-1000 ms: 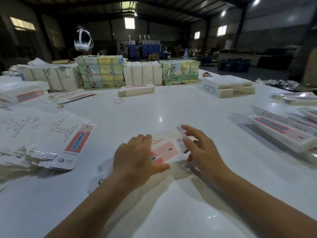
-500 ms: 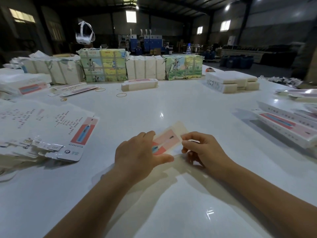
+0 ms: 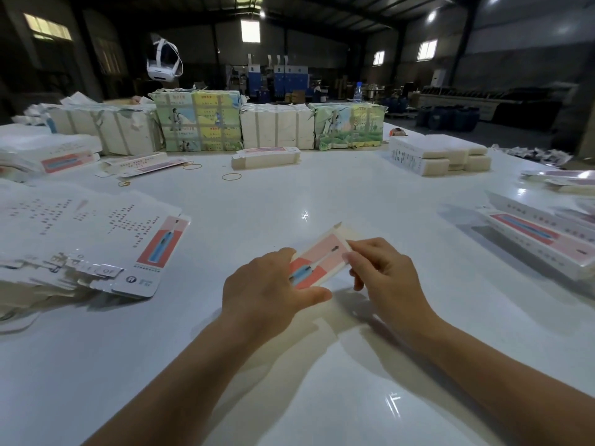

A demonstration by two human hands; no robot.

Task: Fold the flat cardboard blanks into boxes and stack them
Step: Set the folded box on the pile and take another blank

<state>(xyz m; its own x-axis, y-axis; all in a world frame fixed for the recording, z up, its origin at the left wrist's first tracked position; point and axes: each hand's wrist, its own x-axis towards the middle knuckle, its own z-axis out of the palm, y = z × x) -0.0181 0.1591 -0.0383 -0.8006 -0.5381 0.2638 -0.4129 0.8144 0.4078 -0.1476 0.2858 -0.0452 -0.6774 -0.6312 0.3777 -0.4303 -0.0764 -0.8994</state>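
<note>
A cardboard blank [image 3: 317, 263] printed pink and red with a blue toothbrush is half folded just above the white table [image 3: 289, 201]. My left hand [image 3: 270, 292] grips its near end, thumb underneath and fingers over the top. My right hand [image 3: 383, 272] pinches its right edge with curled fingers. A fanned pile of flat blanks [image 3: 80, 239] lies at the left. Folded boxes [image 3: 541, 239] lie in a row at the right.
Wrapped bundles [image 3: 199, 123] line the table's far edge. One folded box [image 3: 265, 156] and a low stack of white packs [image 3: 441, 156] sit in front of them. Rubber bands [image 3: 231, 177] lie scattered at the back. A white headset [image 3: 164, 62] hangs above.
The blank has come up off the table and folded narrower. My right hand went from flat on it to pinching its right edge.
</note>
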